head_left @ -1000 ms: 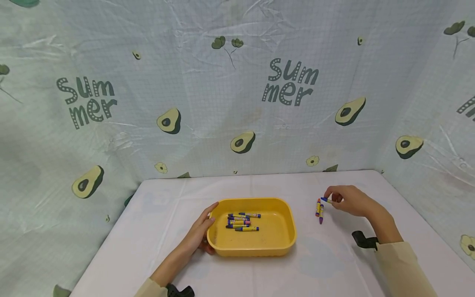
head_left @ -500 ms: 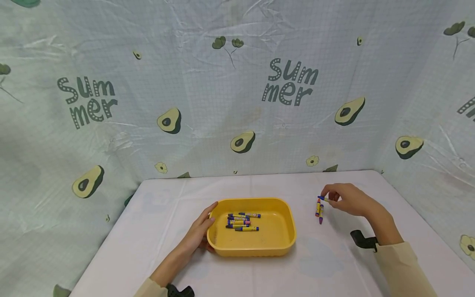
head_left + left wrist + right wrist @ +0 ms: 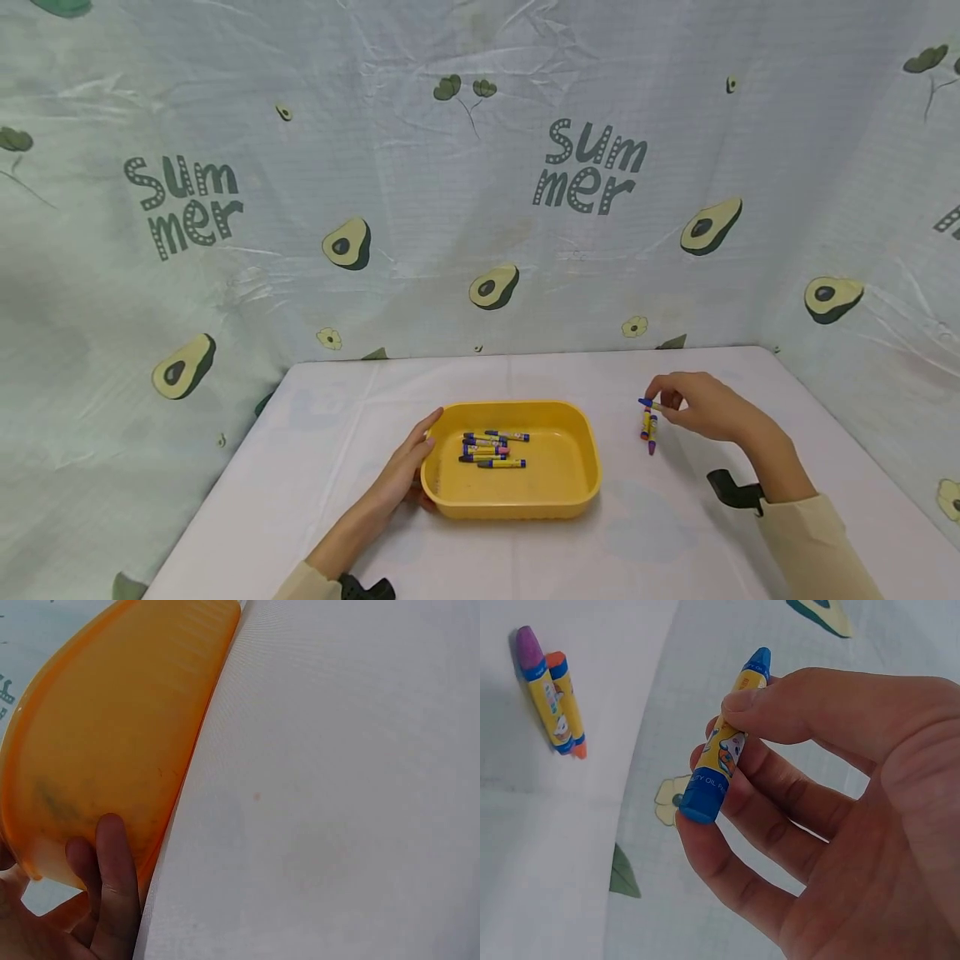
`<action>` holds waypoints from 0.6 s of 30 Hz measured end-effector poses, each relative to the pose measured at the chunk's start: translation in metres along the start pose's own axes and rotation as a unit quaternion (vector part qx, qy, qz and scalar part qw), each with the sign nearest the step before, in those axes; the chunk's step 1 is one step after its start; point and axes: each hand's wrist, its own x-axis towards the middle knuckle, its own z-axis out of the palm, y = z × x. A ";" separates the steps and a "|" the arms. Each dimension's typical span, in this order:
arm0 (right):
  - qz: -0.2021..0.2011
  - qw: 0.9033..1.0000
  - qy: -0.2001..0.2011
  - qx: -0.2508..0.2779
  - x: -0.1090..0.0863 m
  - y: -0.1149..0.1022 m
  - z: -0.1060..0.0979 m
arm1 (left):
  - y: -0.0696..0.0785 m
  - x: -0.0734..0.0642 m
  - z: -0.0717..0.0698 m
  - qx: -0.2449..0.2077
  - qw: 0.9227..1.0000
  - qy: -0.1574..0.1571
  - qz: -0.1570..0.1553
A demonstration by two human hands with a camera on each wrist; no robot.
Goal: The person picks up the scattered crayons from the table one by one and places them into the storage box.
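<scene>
Between the thumb and fingers of my right hand (image 3: pixel 701 404) is a blue crayon (image 3: pixel 724 750) with a yellow wrapper, raised and tilted in the right wrist view. Just by that hand, a purple crayon (image 3: pixel 544 690) and an orange crayon (image 3: pixel 566 701) lie side by side on the table. At the left end of the yellow tray (image 3: pixel 517 510), my left hand (image 3: pixel 397 467) grips the rim and wall. Its fingers press the tray's outer side in the left wrist view. Inside the tray, several crayons (image 3: pixel 491 450) lie loosely grouped toward the left.
A pale cloth covers the table (image 3: pixel 562 558). Behind it hangs a curtain (image 3: pixel 420 183) printed with avocados and lettering, with another stretch along the right side. Each wrist bears a black mount (image 3: pixel 735 490).
My right hand has shifted slightly left with the blue crayon, which now sits over the far ends of the two lying crayons. The left hand and tray stay in place.
</scene>
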 end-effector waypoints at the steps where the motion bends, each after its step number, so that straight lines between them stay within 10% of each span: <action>1: -0.002 1.000 0.001 0.000 -0.001 -0.001 0.000 | 0.000 0.000 0.000 0.000 1.000 -0.002 0.001; 18: -0.071 0.996 0.007 0.049 0.006 -0.025 0.001 | 0.000 -0.001 -0.002 -0.003 1.000 -0.007 -0.002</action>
